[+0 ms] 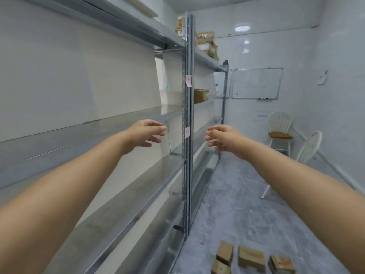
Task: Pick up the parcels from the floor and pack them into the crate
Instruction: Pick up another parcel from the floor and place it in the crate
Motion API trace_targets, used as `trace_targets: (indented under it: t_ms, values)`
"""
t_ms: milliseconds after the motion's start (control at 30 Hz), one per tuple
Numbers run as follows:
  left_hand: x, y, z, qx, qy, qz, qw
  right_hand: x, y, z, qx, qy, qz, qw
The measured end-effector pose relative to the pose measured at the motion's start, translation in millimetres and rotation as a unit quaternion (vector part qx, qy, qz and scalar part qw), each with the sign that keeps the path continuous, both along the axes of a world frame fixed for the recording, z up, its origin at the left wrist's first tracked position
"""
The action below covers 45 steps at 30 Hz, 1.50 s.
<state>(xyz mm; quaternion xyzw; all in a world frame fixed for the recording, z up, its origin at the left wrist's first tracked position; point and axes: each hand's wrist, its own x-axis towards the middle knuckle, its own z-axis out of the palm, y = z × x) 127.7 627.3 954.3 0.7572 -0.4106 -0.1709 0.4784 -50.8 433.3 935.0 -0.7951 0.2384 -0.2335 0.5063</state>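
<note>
Head: left grip (142, 135), right grip (224, 138) slack

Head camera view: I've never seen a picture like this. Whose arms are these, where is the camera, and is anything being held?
There is no machine here. The single picture comes from a wide-angle camera worn on a person's head, looking forward and down, so the two bare arms belong to the wearer. The left hand and the right hand reach out in front of the metal shelving, fingers relaxed, holding nothing. At the bottom of the picture, on the grey floor, lie a few brown cardboard parcels, and neither hand touches them. Further back stand two white chairs, and a whiteboard hangs on the wall.
</note>
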Motion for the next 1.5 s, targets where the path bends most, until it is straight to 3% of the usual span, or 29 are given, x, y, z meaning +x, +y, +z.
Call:
trace_targets:
  t_ms: [533, 967, 1167, 1500]
  values:
    - [-7.2, -164.3, -125.7, 0.053, 0.105, -0.152, 0.981, -49.2, -70.7, -120.6, 0.100, 0.016, -0.259, 0.961]
    - [-60.7, -299.9, -196.4, 0.098, 0.042, -0.212, 0.971, -111.3, -189.7, -192.3, 0.170, 0.054, -0.246, 0.953]
    - [-76.0, -344.8, -243.1, 0.087, 0.071, -0.200, 0.973, -110.9, -243.9, -223.9, 0.208, 0.050, -0.235, 0.948]
    - [-48.8, -433.5, -322.1, 0.160, 0.167, -0.184, 0.955, -77.9, -321.7, -306.5, 0.270, 0.106, -0.249, 0.924]
